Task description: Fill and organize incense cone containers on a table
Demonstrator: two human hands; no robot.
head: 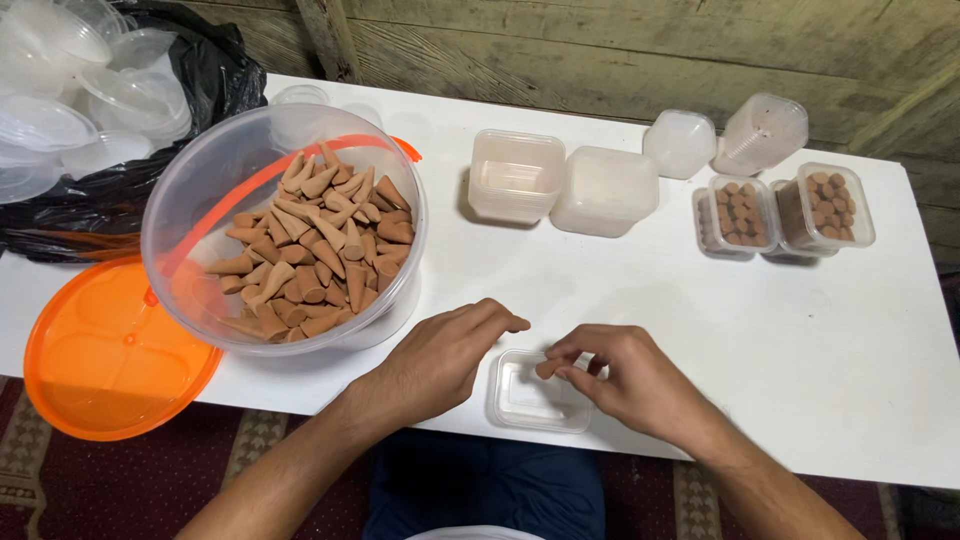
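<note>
- right hand point(625, 380) pinches one brown cone point(545, 369) over the small clear box point(537, 395) at the near edge
- left hand point(450, 355) loosely curled, empty, beside the box's left
- tip: set it upright in a corner, so rows pack tight

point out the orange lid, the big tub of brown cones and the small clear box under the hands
orange lid point(110, 365), head view, on its flat middle
big tub of brown cones point(200, 170), head view, on its clear inner wall
small clear box point(525, 400), head view, on its bare floor
</note>
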